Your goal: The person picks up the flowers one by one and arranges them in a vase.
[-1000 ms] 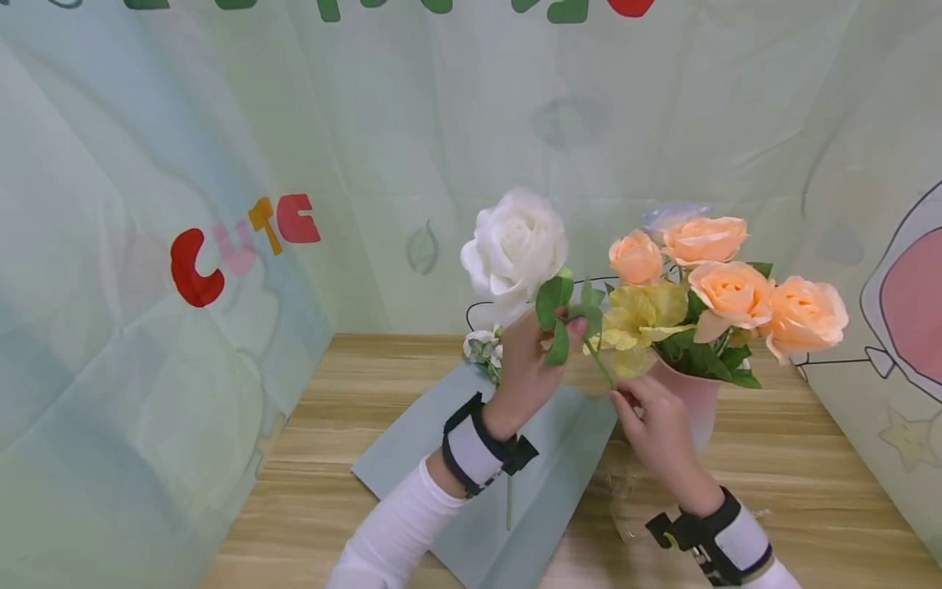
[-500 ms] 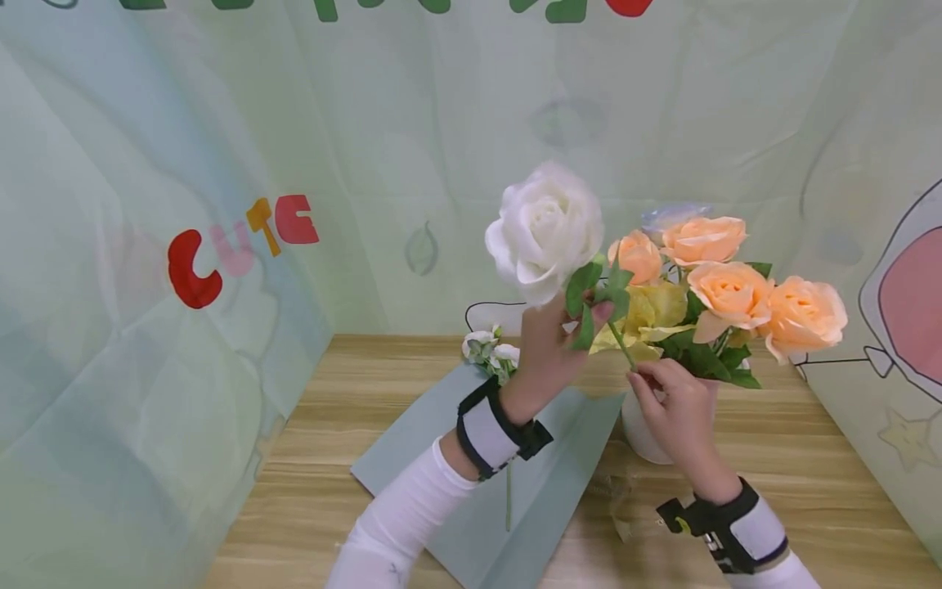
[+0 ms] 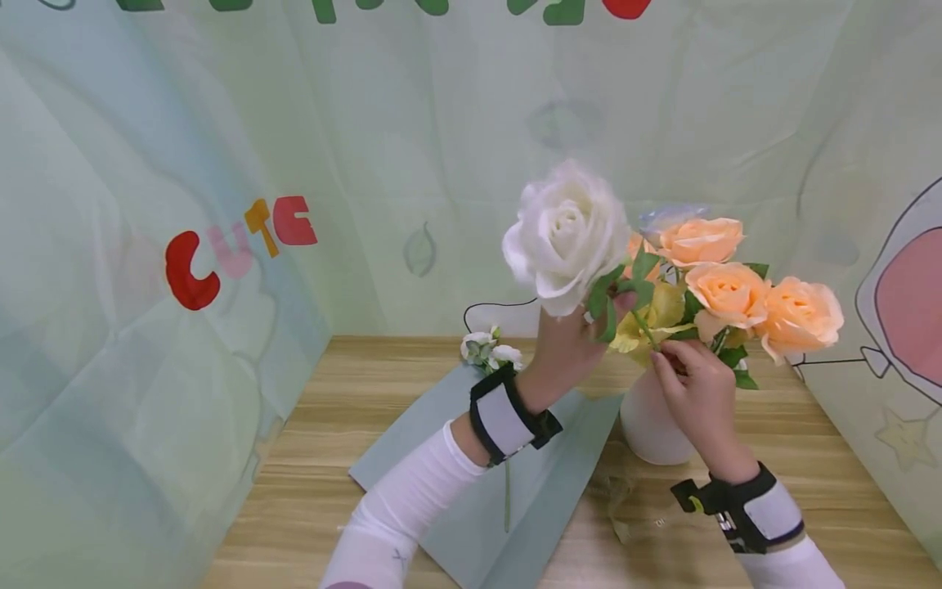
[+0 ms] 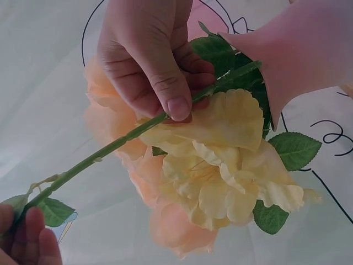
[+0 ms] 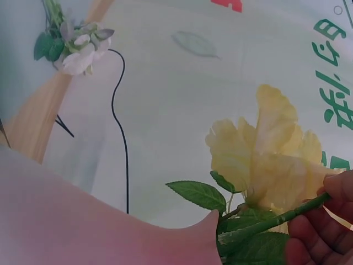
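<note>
A white rose (image 3: pixel 567 233) on a green stem (image 4: pixel 105 152) is held slanting beside the vase. My left hand (image 3: pixel 574 348) grips its stem just under the bloom, among the green leaves. Lower down, my right hand (image 3: pixel 695 393) pinches the same stem between thumb and fingers. In the right wrist view the stem's cut end lies right at the rim of the pink-white vase (image 5: pixel 127 221). Peach roses (image 3: pixel 728 294) and a yellow flower (image 4: pixel 209 176) stand in that vase, the yellow bloom partly behind the stem in the head view.
Blue-grey wrapping paper (image 3: pixel 441 466) lies on the wooden table (image 3: pixel 294 491), with a sprig of small white flowers (image 3: pixel 489 350) on it. Clear plastic scraps (image 3: pixel 621 499) lie in front of the vase. A printed cloth backdrop (image 3: pixel 412 147) rises behind and at the sides.
Both hands have moved right with the white rose, carrying its stem from left of the vase to the vase mouth. The bloom now overlaps the leftmost peach rose.
</note>
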The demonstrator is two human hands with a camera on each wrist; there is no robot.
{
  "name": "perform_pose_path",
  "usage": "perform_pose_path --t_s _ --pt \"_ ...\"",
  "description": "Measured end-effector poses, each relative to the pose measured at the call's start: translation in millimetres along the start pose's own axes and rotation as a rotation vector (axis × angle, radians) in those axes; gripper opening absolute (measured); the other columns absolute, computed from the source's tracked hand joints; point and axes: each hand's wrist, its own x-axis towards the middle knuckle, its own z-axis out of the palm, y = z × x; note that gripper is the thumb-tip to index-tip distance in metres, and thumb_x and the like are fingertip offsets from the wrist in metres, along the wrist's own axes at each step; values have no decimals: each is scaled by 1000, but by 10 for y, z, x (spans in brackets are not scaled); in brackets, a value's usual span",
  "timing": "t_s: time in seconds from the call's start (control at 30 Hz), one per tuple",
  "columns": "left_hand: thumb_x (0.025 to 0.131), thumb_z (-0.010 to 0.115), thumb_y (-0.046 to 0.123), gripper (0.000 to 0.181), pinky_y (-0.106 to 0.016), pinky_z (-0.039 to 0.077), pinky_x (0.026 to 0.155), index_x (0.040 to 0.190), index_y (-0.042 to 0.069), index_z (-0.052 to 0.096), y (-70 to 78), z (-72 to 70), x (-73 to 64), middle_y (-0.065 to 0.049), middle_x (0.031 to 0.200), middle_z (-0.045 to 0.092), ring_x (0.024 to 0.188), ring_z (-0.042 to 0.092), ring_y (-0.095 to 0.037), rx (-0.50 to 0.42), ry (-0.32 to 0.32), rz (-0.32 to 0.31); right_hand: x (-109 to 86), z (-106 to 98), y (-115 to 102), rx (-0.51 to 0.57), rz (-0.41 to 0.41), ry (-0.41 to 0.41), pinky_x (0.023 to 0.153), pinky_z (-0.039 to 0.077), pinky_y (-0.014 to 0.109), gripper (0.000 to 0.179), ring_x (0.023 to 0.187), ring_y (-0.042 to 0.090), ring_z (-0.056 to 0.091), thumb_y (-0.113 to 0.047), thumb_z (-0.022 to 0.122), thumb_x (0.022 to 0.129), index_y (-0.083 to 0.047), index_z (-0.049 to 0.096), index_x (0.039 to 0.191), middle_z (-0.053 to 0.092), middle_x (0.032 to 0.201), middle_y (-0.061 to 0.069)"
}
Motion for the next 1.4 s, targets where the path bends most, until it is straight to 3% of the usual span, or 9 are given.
perform_pose_path --t_s 0.2,0.4,0.6,0.73,0.87,1.17,1.23,1.4 --pt "77 64 5 32 -15 42 77 103 -2 47 -16 53 18 -13 92 56 82 56 -18 -7 -8 -31 6 -5 24 -6 39 -9 60 32 10 9 60 23 55 1 67 72 5 64 79 60 70 17" --pt "77 64 4 38 -15 43 78 107 -3 42 11 81 46 -13 92 55 83 56 -18 20 11 2 25 -10 25 5 45 22 61 31 11 9 61 24 55 3 65 73 7 64 81 61 72 18" --pt "76 64 3 28 -15 44 76 99 -3 48 19 138 25 -14 89 59 81 56 -18 -76 11 -51 26 -12 48 8 49 29 63 31 10 7 63 24 56 2 64 74 6 64 80 62 73 17" --pt "76 65 6 26 -13 42 69 97 -2 50 6 181 -20 -12 87 60 76 56 -15 -19 -14 -78 -10 6 86 -4 48 17 60 33 12 6 60 23 55 2 64 73 5 65 79 62 71 16" --pt "76 67 13 27 -10 38 60 95 0 52 -18 232 -54 -7 79 60 68 54 -11 110 -49 -82 -42 26 135 -16 50 9 58 35 14 8 59 23 55 1 60 73 5 65 79 61 70 16" --pt "81 63 16 26 -10 40 65 100 2 52 -101 332 -58 -7 84 60 72 53 -11 51 -119 -204 -99 37 212 -2 98 -54 58 31 5 10 60 25 57 -1 60 73 6 63 81 61 71 18" --pt "81 62 17 23 -10 41 65 97 2 54 -118 348 -62 -7 83 60 71 52 -10 59 -131 -211 -105 35 219 9 114 -64 59 31 4 11 60 26 57 -1 60 74 6 63 82 61 73 18" --pt "82 61 16 15 -9 36 55 87 3 57 -168 400 -76 -5 71 59 59 49 -8 135 -172 -161 -109 33 217 22 153 -78 59 30 0 12 62 27 58 0 60 75 6 63 84 61 74 18"
